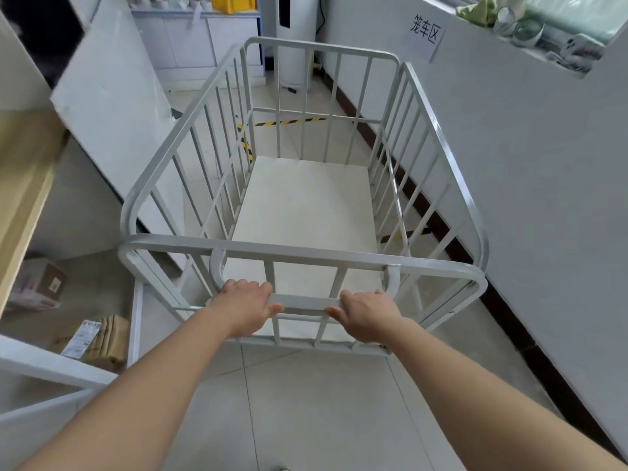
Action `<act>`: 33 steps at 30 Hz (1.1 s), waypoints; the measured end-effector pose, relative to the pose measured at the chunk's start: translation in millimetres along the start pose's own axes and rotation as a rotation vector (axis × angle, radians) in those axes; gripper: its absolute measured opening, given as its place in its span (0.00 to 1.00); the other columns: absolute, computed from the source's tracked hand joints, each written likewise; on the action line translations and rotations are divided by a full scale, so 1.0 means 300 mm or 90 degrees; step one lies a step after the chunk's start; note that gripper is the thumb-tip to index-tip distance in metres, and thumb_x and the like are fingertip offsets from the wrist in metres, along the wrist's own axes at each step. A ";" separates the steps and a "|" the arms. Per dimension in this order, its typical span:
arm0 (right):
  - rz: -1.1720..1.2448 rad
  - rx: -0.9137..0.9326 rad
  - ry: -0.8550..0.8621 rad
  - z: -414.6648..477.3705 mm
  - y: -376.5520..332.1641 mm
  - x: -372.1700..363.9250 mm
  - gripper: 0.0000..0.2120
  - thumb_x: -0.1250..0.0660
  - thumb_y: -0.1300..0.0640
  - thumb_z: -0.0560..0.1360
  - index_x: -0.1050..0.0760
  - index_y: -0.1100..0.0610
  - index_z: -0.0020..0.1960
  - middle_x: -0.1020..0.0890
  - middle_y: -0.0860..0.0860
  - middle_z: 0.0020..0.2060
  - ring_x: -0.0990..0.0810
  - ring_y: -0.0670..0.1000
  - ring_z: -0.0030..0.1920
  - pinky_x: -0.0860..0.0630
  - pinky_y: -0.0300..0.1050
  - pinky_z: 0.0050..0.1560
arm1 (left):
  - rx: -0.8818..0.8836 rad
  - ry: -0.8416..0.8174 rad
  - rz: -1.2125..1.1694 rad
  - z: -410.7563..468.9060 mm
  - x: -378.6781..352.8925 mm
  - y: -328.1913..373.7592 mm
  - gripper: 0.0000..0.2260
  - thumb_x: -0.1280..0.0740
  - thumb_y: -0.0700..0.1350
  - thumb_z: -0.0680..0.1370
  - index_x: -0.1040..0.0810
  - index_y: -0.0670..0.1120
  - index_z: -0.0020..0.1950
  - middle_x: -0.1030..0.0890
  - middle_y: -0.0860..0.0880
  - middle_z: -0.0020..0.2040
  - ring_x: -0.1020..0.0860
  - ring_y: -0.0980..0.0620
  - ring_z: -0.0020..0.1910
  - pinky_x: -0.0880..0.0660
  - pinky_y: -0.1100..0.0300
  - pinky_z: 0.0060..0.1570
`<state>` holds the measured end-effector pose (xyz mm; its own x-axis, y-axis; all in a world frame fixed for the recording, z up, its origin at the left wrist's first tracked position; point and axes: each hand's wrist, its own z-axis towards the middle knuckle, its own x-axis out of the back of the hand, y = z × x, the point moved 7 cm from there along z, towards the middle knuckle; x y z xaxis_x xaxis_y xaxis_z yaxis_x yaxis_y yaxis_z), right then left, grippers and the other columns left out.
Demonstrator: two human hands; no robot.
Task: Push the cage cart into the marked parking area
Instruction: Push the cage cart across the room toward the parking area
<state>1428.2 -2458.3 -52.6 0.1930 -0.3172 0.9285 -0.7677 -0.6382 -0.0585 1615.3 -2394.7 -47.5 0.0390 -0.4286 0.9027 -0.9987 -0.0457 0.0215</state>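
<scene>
Pale floor tiles (306,402) run between a white wall (526,158) with a dark skirting on the right and white cabinets (112,96) on the left. A paper sign (425,33) hangs on the wall. Yellow-black tape (282,122) marks lines on the floor ahead, and a short piece shows by the skirting. A shelf at lower left holds boxes (102,338).

The grey cart (306,205) stands empty on the tiles, close along the wall, its far end over the taped lines. Both grips are clamped on its low handle bar (304,303): left hand (246,305) near the bar's left bend, right hand (365,317) near its right, fingers curled over, thumbs beneath.
</scene>
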 end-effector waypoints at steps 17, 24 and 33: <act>0.017 0.029 -0.020 0.423 0.280 0.195 0.28 0.57 0.36 0.80 0.31 0.58 0.56 0.19 0.59 0.52 0.22 0.60 0.53 0.35 0.55 0.57 | 0.038 0.005 0.011 0.452 0.248 -0.042 0.18 0.50 0.59 0.81 0.32 0.47 0.55 0.23 0.46 0.55 0.27 0.44 0.56 0.36 0.50 0.58; 0.002 0.042 -0.018 0.579 0.436 0.258 0.29 0.57 0.36 0.80 0.31 0.58 0.56 0.19 0.59 0.52 0.22 0.60 0.53 0.34 0.55 0.56 | 0.052 0.014 -0.006 0.645 0.337 -0.015 0.17 0.50 0.60 0.81 0.32 0.48 0.53 0.22 0.46 0.55 0.26 0.44 0.56 0.36 0.51 0.56; -0.004 0.037 -0.049 0.778 0.647 0.350 0.27 0.57 0.35 0.79 0.32 0.56 0.53 0.19 0.56 0.49 0.22 0.59 0.51 0.32 0.56 0.60 | 0.058 0.032 -0.037 0.916 0.440 0.008 0.21 0.50 0.62 0.80 0.30 0.46 0.57 0.22 0.45 0.55 0.27 0.43 0.57 0.36 0.48 0.58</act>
<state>1442.1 -2779.1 -51.9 0.2461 -0.3642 0.8982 -0.7299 -0.6794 -0.0755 1626.8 -2699.4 -46.5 0.0924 -0.3773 0.9215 -0.9877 -0.1521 0.0368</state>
